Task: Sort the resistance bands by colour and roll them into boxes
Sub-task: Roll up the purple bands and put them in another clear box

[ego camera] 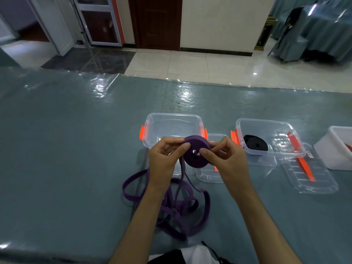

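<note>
Pinching the purple roll point(196, 154) between my left hand point(163, 161) and right hand point(226, 159), I see its loose tail point(171, 204) hanging straight down toward me.

Blue-grey table point(66, 130) under a shiny clear plastic cover, wrinkled and catching light near the far edge. Beyond it, pale glossy floor tiles point(190, 63) and a patch of dark tiles point(89, 60) to the left. Dark brown wooden door point(155, 21) in a cream wall point(224, 21). Glass-panelled door point(99, 20) with a pale frame further left. Furniture draped in teal cloth point(322, 25) at far right, with something black hanging over it.
</note>
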Demonstrator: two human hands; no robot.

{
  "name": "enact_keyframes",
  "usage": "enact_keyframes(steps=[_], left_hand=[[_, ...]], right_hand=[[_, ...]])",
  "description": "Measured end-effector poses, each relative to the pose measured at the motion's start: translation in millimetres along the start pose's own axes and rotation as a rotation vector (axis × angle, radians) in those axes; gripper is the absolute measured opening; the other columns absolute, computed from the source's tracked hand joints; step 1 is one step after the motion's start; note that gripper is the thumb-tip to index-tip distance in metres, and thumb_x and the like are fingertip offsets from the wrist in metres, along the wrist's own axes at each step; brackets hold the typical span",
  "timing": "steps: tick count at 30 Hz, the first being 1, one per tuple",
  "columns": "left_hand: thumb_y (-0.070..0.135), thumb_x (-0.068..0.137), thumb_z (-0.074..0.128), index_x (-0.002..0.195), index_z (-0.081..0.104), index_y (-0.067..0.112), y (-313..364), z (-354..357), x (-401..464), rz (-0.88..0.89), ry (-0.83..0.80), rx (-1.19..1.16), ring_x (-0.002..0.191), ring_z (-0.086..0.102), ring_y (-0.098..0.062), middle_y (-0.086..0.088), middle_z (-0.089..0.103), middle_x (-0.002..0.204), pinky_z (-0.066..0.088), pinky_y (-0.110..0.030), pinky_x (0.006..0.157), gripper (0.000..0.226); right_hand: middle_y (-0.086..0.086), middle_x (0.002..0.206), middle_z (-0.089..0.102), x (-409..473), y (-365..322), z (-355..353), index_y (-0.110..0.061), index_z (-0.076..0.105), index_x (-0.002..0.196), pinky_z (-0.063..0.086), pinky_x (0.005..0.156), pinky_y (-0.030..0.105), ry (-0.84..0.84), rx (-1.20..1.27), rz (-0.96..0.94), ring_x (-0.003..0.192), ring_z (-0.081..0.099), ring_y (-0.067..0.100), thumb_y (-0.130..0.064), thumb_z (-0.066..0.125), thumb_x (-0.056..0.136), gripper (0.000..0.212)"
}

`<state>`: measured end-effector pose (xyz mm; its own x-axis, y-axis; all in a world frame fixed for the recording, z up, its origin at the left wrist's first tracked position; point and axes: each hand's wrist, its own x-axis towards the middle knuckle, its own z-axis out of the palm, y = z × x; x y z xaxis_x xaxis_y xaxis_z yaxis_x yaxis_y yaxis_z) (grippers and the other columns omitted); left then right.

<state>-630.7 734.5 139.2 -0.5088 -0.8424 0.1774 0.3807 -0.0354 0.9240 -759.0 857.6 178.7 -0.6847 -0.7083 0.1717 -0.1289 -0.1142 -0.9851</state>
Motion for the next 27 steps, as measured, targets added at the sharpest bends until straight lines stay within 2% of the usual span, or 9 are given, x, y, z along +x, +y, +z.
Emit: enact_keyframes(steps=[3,5,7,10,13,16,20,22,27], left_hand=[[0.011,0.09,0.081,0.116,0.078,0.004,-4,-6,-1,-0.042,-0.081,-0.017,0.115,0.074,-0.033,-0.016,0.078,0.118,0.06,-0.036,0.099,0.027],[0.01,0.089,0.079,0.122,0.077,0.005,-2,-9,-1,-0.098,-0.141,-0.042,0.118,0.074,-0.031,-0.015,0.078,0.122,0.059,-0.031,0.099,0.033],[0.01,0.088,0.082,0.12,0.078,0.008,2,-10,0,-0.099,-0.121,-0.049,0.113,0.076,-0.029,-0.013,0.079,0.118,0.06,-0.028,0.094,0.032],[0.017,0.085,0.087,0.108,0.081,0.018,5,-6,1,-0.037,-0.054,-0.013,0.104,0.079,-0.026,-0.01,0.081,0.108,0.061,-0.026,0.088,0.024],[0.012,0.09,0.083,0.111,0.082,0.016,1,-1,-1,-0.031,-0.092,-0.017,0.11,0.077,-0.028,-0.011,0.08,0.113,0.061,-0.029,0.092,0.022],[0.003,0.091,0.079,0.121,0.08,0.015,0,-3,1,-0.062,-0.186,-0.001,0.116,0.075,-0.025,-0.008,0.079,0.121,0.059,-0.027,0.097,0.031],[0.017,0.085,0.088,0.116,0.08,0.02,3,-2,2,-0.009,-0.134,0.075,0.108,0.078,-0.025,-0.006,0.081,0.113,0.062,-0.031,0.093,0.033],[0.022,0.082,0.091,0.11,0.079,0.022,2,1,-1,-0.021,-0.091,0.066,0.105,0.079,-0.025,-0.007,0.081,0.109,0.062,-0.027,0.091,0.031],[0.016,0.09,0.083,0.119,0.077,0.014,0,-5,-1,-0.105,-0.206,0.065,0.114,0.075,-0.027,-0.009,0.079,0.118,0.06,-0.029,0.094,0.029]], right_hand=[[0.013,0.094,0.078,-2,-2,1,-0.008,0.067,0.102,0.064,0.078,0.033,0.029,0.044,-0.036,0.086,0.078,0.028,-0.008,0.083,0.082,0.026],[0.014,0.1,0.078,-2,1,0,-0.007,0.069,0.107,0.064,0.081,0.037,0.04,0.118,0.006,0.093,0.078,0.032,-0.01,0.082,0.082,0.028],[0.02,0.105,0.077,-3,4,1,-0.002,0.065,0.102,0.063,0.086,0.046,0.019,0.161,0.078,0.097,0.076,0.037,-0.013,0.082,0.081,0.029],[0.02,0.099,0.077,-2,6,2,-0.002,0.057,0.087,0.066,0.079,0.041,0.004,0.13,0.089,0.09,0.078,0.034,-0.014,0.085,0.078,0.031],[0.013,0.095,0.079,0,-1,-2,-0.013,0.063,0.099,0.064,0.072,0.033,0.021,0.127,-0.001,0.086,0.079,0.03,-0.014,0.085,0.08,0.029],[0.013,0.103,0.079,1,-1,-8,-0.014,0.068,0.113,0.064,0.08,0.038,0.03,0.133,-0.024,0.095,0.078,0.031,-0.014,0.082,0.084,0.032],[0.015,0.097,0.078,2,1,-10,0.001,0.059,0.095,0.065,0.076,0.033,-0.003,0.077,0.034,0.091,0.079,0.028,-0.014,0.083,0.08,0.032],[0.02,0.093,0.076,4,-1,-11,-0.001,0.056,0.088,0.066,0.074,0.04,0.029,0.033,0.037,0.086,0.079,0.029,-0.018,0.084,0.077,0.035],[0.017,0.101,0.077,5,-4,-9,-0.007,0.071,0.101,0.064,0.083,0.041,0.044,-0.017,-0.078,0.094,0.078,0.029,-0.002,0.082,0.085,0.02]])
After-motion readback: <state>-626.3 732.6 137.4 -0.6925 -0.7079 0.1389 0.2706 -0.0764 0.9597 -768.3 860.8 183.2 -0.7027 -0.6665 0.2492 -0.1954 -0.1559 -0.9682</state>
